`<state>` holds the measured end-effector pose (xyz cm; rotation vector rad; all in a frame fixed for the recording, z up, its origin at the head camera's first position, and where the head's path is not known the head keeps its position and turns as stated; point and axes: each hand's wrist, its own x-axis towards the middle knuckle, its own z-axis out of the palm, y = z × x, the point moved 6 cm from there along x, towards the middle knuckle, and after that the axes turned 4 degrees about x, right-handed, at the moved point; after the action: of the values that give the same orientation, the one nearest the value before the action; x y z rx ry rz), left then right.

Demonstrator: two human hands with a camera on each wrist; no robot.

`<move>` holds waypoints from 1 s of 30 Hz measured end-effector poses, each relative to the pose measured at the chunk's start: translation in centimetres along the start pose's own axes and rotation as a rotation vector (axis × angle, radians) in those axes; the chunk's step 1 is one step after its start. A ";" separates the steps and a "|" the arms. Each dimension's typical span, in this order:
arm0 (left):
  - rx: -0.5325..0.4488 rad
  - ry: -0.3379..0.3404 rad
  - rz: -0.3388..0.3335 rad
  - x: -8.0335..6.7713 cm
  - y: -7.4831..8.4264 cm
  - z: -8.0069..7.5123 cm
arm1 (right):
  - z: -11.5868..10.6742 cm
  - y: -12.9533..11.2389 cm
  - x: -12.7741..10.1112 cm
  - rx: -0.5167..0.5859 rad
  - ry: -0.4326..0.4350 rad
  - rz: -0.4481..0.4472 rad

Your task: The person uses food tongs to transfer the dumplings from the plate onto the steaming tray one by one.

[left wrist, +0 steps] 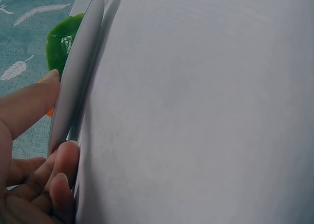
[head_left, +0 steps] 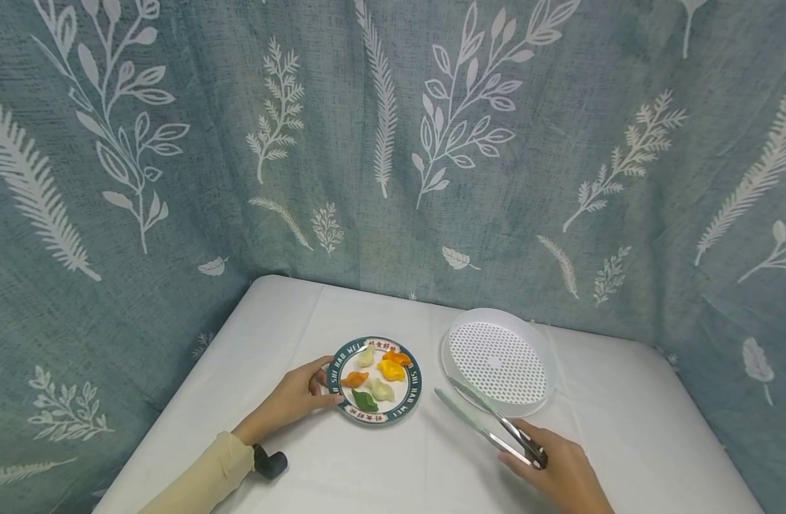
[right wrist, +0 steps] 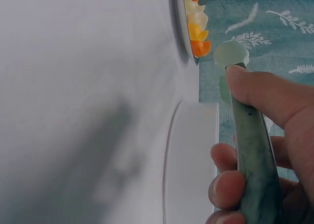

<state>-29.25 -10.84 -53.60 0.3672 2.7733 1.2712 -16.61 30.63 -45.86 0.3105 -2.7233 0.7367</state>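
My left hand (head_left: 293,394) grips the left rim of a round plate (head_left: 414,385) with a dark green lettered border. In the left wrist view its thumb lies on the rim, with the other fingers curled under the edge. Several dumplings lie on the plate, among them a green dumpling (head_left: 365,401), a yellow dumpling (head_left: 390,370), an orange dumpling (head_left: 354,380) and a pale dumpling (head_left: 381,390). A pair of tongs (head_left: 505,426) with pale green tips is held in my right hand (head_left: 560,460). Its tips are spread, with nothing between them, right of the plate.
Behind the tongs stands a round white tray (head_left: 550,360) with a perforated base, near the table's back edge. A white cloth covers the table (head_left: 341,471). Blue-green leaf-patterned curtains (head_left: 367,143) surround it. A black device (head_left: 270,462) sits at my left wrist.
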 end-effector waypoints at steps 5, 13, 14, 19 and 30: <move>-0.005 -0.002 -0.003 -0.1 0.1 0.0 | 0.7 -0.2 0.2 0.013 -0.035 0.014; -0.006 -0.004 -0.005 -0.1 0.1 0.0 | 1.7 -1.0 1.0 0.025 -0.071 0.041; -0.005 -0.006 -0.006 -0.1 0.1 0.0 | 1.9 -1.1 1.0 0.027 -0.080 0.044; -0.003 -0.016 -0.011 -0.1 0.2 -0.1 | 2.9 -1.5 1.5 0.038 -0.134 0.081; -0.003 -0.012 -0.015 -0.1 0.0 0.0 | 4.9 -3.0 2.8 0.041 -0.216 0.117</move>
<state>-29.10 -10.82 -53.59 0.3516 2.7592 1.2653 -19.48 25.21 -47.59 0.2554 -2.9536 0.8360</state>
